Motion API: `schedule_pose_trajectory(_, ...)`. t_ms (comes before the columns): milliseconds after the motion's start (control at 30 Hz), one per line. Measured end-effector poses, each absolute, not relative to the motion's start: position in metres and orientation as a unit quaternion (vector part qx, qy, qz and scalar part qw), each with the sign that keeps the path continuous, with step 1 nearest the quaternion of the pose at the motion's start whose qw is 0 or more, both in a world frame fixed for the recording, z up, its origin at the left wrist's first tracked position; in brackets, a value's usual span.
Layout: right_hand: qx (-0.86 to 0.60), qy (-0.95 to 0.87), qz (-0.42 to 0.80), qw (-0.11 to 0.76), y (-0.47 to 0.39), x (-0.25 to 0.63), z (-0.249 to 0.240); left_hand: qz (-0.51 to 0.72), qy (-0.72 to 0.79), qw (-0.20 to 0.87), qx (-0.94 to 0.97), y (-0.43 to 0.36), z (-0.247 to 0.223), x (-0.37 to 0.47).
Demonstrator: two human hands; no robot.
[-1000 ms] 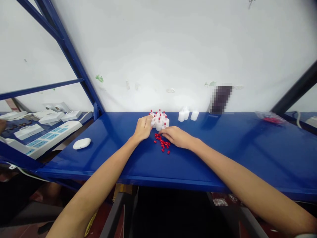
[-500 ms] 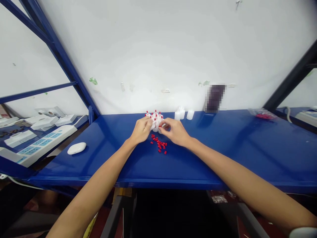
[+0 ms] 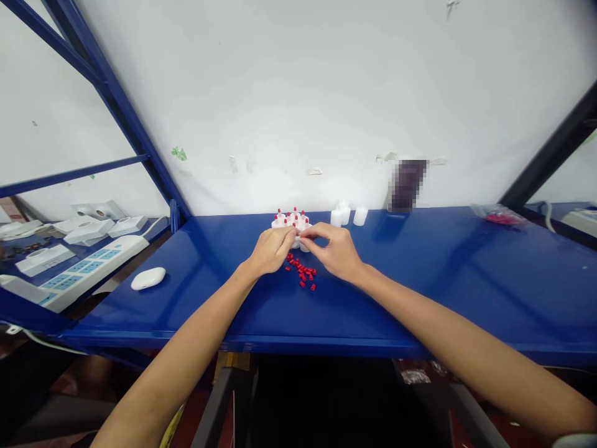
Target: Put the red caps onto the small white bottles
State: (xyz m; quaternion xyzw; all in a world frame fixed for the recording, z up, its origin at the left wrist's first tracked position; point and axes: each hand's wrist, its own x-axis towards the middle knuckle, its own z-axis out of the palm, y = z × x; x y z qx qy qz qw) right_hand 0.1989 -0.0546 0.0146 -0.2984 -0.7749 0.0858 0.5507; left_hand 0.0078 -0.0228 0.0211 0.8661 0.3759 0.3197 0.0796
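My left hand (image 3: 272, 250) is closed, thumb and fingers pinching a small white nozzle piece (image 3: 297, 238) that is mostly hidden. From the right, my right hand (image 3: 336, 250) meets it with a pinch on a red cap, of which only a trace shows at the fingertips. Just behind both hands stand several white squeeze bottles (image 3: 278, 223) with red-tipped nozzles, grouped close together and partly covered by my fingers. Nearer to me, loose red caps (image 3: 305, 272) lie scattered on the blue table (image 3: 373, 298).
Several white bottles (image 3: 360, 216) stand by the wall. A white oval case (image 3: 148, 279) lies at left, beside a power strip (image 3: 88, 274) and white boxes on the adjoining surface. A plastic bag with red pieces (image 3: 501, 216) is at far right. Blue posts rise at left.
My hands have come together, and the right fingertips now meet the white piece in my left hand. The left fingers cover more of it. The view has shifted slightly.
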Motion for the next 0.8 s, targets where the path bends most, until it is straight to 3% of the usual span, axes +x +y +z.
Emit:
schedule_pose_trajectory(200,-0.271,-0.795,0.091,0.534,-0.057,0.194,0.008,0.304,0.389,0.049,0.868,-0.029,0.024,0.01)
schedule_pose_trajectory(367,-0.271,-0.79,0.108,0.539,-0.061,0.192,0.008,0.361,0.435,0.052,0.823,-0.03,0.025,0.015)
schedule_pose_trajectory(633,-0.252,-0.852,0.017,0.458,-0.063,0.194,0.01,0.421,0.368,0.186,0.808,-0.019,0.008,0.014)
schedule_pose_trajectory(800,-0.342,-0.791,-0.005,0.507,-0.049,0.206,0.007,0.378,0.459,0.098,0.798,-0.012,0.009,0.007)
